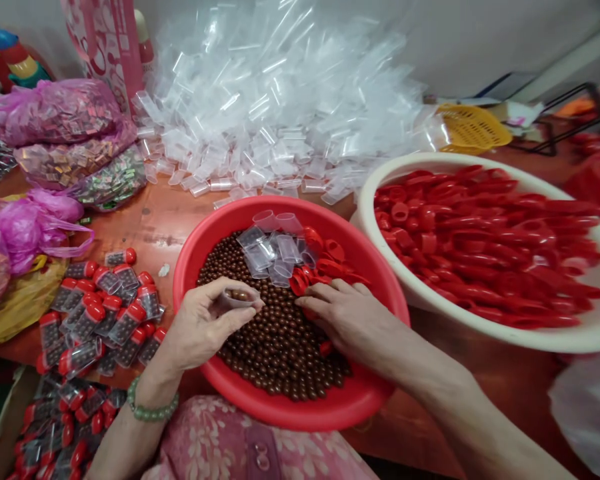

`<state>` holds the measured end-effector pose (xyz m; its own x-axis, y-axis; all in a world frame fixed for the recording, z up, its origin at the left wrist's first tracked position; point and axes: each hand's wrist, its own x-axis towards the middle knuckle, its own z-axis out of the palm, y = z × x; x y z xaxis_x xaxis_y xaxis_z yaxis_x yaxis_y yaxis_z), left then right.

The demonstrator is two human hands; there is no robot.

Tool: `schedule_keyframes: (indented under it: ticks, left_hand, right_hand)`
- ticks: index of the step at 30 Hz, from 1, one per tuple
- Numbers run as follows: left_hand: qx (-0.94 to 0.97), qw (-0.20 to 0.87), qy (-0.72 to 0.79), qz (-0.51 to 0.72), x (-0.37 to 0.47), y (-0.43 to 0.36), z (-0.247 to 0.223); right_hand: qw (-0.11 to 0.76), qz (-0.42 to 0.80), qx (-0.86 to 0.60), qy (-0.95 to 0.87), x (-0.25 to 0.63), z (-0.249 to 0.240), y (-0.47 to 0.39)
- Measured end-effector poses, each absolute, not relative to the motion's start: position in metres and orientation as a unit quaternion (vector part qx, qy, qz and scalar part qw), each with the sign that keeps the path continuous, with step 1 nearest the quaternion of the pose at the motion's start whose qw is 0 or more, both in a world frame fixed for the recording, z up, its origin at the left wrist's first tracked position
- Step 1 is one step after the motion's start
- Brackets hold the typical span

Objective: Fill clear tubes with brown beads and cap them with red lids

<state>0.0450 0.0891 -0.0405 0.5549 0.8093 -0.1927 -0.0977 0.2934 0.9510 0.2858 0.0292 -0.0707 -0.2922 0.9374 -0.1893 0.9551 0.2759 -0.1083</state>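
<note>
A red basin [300,417] holds many brown balls [280,347], some clear plastic tubes [275,247] and a few red caps [333,257]. Over its left part, my left hand [213,323] is wrapped round a clear tube [237,298], its opening towards the right with brown balls visible inside. My right hand [343,317] reaches into the basin's right side, fingers bent down at the red caps. Part of a red cap shows under those fingers; the fingertips are partly hidden, so whether they grip it is unclear.
A cream basin [485,337] of red caps [490,247] stands at the right. Behind lies a big heap of clear tubes [280,100]. Filled, red-capped tubes [100,313] lie at the left, near pink bags [60,113]. A yellow basket [473,127] sits at the back right.
</note>
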Motion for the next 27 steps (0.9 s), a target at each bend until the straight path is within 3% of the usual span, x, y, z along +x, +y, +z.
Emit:
schedule_keyframes:
  ticks: [8, 18, 20, 27]
  left_hand:
    - [0.406, 0.802, 0.327, 0.292, 0.049, 0.092, -0.048]
    - [0.335, 0.872, 0.189, 0.302, 0.043, 0.091, -0.062]
    - [0.319, 0.882, 0.176, 0.299, 0.042, 0.092, -0.061]
    - [0.281, 0.899, 0.174, 0.288, 0.040, 0.093, -0.057]
  right_hand:
    - [0.089, 0.023, 0.506, 0.857, 0.290, -0.085, 0.032]
    - [0.155, -0.051, 0.491, 0.856, 0.286, -0.081, 0.051]
    - [0.115, -0.055, 0.491, 0.862, 0.285, -0.077, 0.057]
    - [-0.183, -0.159, 0.539, 0.807, 0.288, -0.059, 0.056]
